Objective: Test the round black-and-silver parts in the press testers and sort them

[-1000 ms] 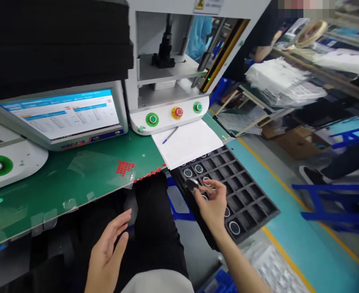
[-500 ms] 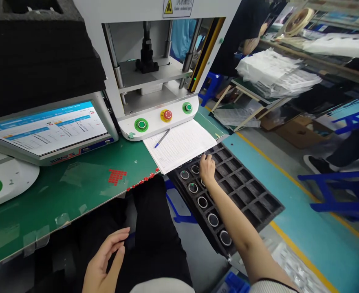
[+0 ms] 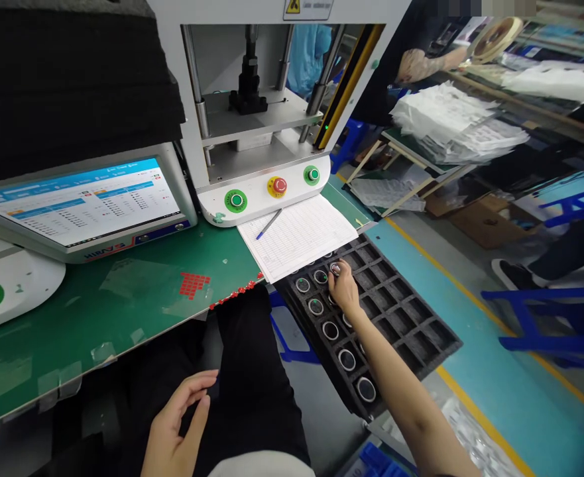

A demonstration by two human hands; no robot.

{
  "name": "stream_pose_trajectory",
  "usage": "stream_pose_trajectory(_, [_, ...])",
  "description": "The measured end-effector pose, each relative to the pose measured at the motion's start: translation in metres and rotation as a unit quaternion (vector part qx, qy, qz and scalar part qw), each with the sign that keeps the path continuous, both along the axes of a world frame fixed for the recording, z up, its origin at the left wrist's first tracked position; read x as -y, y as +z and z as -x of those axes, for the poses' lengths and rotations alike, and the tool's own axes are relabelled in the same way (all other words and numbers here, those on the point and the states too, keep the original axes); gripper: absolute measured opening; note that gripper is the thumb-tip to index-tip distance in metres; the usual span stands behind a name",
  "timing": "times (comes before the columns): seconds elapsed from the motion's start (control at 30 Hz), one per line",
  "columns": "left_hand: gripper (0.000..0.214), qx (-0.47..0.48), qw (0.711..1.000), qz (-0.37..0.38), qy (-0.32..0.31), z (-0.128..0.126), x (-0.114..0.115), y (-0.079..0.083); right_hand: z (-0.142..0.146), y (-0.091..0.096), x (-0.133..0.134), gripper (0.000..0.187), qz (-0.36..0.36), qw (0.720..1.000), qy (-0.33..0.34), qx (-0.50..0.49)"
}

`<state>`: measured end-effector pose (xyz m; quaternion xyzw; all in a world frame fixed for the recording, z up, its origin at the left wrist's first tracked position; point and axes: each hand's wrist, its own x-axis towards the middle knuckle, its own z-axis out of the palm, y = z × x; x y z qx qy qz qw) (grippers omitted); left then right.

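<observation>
My right hand [image 3: 346, 290] has its fingertips closed on a small round part [image 3: 335, 268] with a shiny silver rim, at the upper part of a black foam tray [image 3: 433, 361]. Whether the part is clear of its pocket I cannot tell. More round dark parts with silver rims, such as this disc [image 3: 330, 330], lie in the tray's left-hand pockets; a few show a green spot. The forearm hides some of them. Above my lap hangs my left hand [image 3: 179, 421], fingers loosely curved, thumb apart, nothing in it.
A white press [image 3: 262, 192] with green and red buttons stands on the green table [image 3: 157, 291]. Left of it is a monitor [image 3: 87, 205]. A paper form [image 3: 296, 242] with a pen [image 3: 268, 224] overlaps the tray's top edge. Red stickers [image 3: 195, 285] lie near the table edge. Another person's arm [image 3: 425, 65] shows behind.
My right hand has pulled back slightly, and a silver-rimmed round part now shows at its fingertips. My left hand stays nearly still. The view has shifted a little.
</observation>
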<state>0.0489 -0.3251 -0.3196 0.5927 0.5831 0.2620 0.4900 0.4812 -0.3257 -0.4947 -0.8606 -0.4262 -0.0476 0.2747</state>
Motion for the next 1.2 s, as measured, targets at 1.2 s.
stream_pose_trajectory(1.2, [0.045, 0.301, 0.930, 0.189, -0.099, -0.018, 0.003, 0.060, 0.261, 0.193, 0.016, 0.077, -0.153, 0.476, 0.185, -0.846])
